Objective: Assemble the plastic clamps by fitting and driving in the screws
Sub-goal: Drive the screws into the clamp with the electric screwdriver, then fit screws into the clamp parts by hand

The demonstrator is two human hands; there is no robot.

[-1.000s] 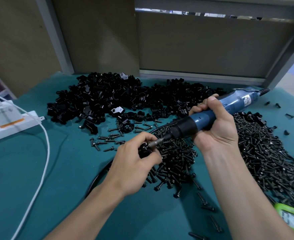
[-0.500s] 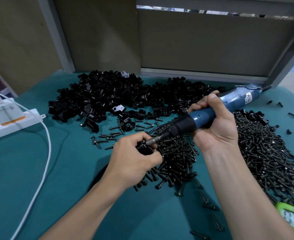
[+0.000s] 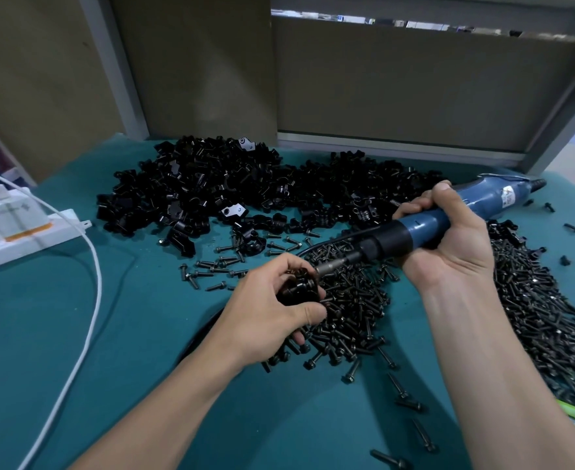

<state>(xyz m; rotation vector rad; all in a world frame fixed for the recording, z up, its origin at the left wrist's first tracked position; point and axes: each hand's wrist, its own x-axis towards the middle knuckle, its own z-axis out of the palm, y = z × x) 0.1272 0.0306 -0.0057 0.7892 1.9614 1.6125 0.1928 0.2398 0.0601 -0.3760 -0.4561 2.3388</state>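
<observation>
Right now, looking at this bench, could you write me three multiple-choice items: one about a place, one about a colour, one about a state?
1. Where does the white power strip lie?
A. at the left edge of the table
B. between the two hands
C. on the screws at the right

2. What colour is the body of the electric screwdriver?
A. red
B. blue
C. yellow

3. What is the left hand doing?
A. lying flat and empty
B. gripping a black clamp
C. holding the white cable

Answers: 1 A, it sits far left on the cloth; 2 B, the housing in the right hand is blue; 3 B, it curls round the clamp.
</observation>
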